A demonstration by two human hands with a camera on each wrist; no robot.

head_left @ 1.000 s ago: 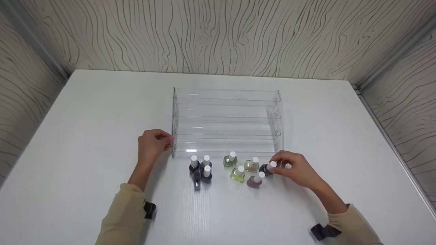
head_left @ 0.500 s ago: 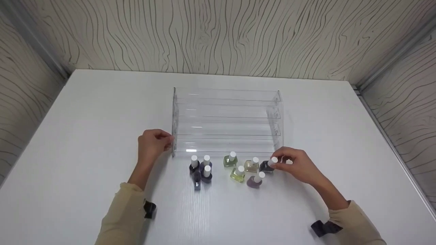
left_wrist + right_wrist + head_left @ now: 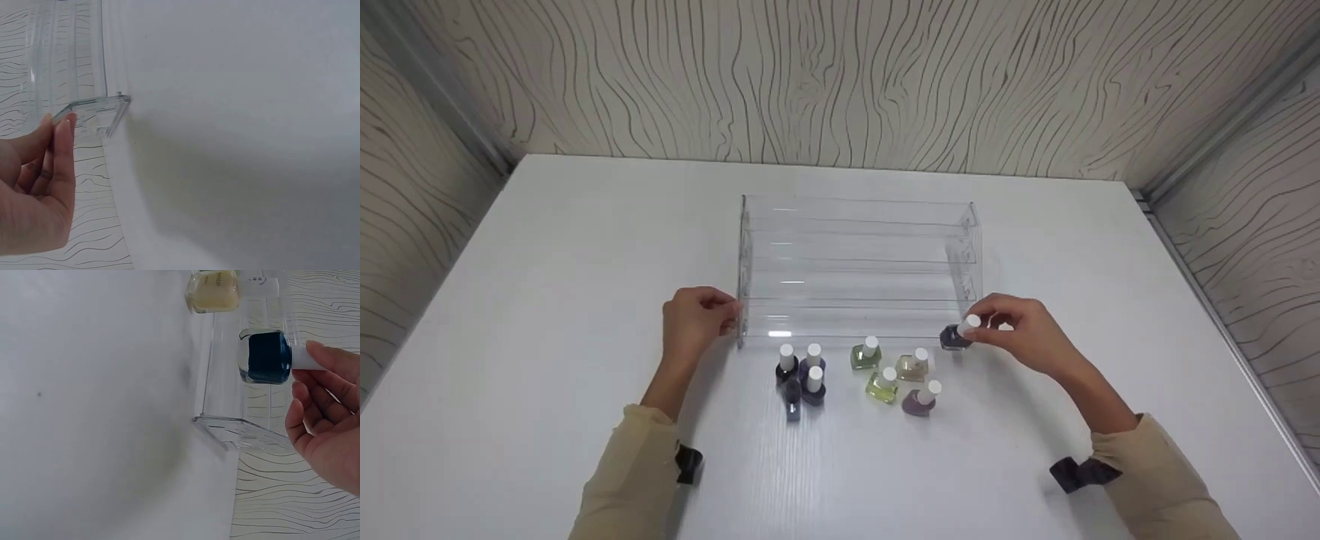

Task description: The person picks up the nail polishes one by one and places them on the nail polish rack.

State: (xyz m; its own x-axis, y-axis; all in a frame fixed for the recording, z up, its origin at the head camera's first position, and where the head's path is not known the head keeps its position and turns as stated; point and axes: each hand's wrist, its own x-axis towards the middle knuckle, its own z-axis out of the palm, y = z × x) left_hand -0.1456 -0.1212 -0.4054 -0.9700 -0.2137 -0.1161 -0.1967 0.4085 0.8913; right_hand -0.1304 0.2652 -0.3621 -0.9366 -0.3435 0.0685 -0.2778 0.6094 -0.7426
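My right hand [image 3: 1020, 330] pinches the white cap of a dark blue nail polish bottle [image 3: 269, 357]. In the head view that bottle [image 3: 954, 337] is at the front right corner of a clear tiered rack [image 3: 855, 281]. The right wrist view shows it lifted off the table. My left hand [image 3: 694, 322] pinches the left side panel of the rack [image 3: 93, 104] between thumb and fingers. Just in front of the rack stand a green bottle [image 3: 865, 357], a beige bottle [image 3: 913, 367], a yellow bottle [image 3: 880, 388] and a mauve bottle [image 3: 918, 403].
Several dark bottles [image 3: 812, 390] cluster left of the green one; one of them [image 3: 793, 401] lies on its side. All are on a white table [image 3: 547, 300]. Wood-grain patterned panels [image 3: 840, 82] enclose its back and sides.
My right hand has lifted the dark blue bottle from beside the beige one and moved it up and slightly right, towards the rack's corner. My left hand has stayed at the rack.
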